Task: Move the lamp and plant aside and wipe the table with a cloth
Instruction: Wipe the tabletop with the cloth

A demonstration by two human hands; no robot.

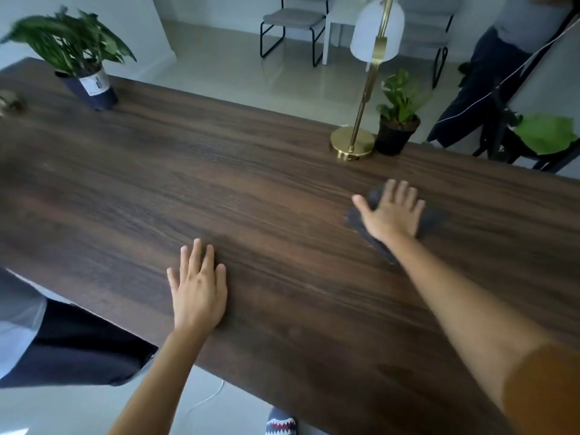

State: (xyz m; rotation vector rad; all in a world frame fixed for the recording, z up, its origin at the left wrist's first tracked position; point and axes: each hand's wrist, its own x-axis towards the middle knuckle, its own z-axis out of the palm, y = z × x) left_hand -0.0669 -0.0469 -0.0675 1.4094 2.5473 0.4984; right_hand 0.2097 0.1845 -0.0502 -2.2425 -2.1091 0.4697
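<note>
A dark wooden table (251, 189) fills most of the view. My right hand (392, 211) lies flat with spread fingers on a dark grey cloth (434, 219), pressing it onto the table at the right. My left hand (199, 287) rests flat on the bare wood near the front edge and holds nothing. A brass lamp (353, 146) with a white shade (376, 29) stands at the far right edge. Right beside its base stands a small green plant (398, 120) in a black pot.
A larger leafy plant (84, 73) in a dark wrapped pot stands at the far left corner. Another person (502, 73) stands beyond the table's right end, near a black stand with a green cloth (546, 133). Chairs (292, 23) stand on the floor behind.
</note>
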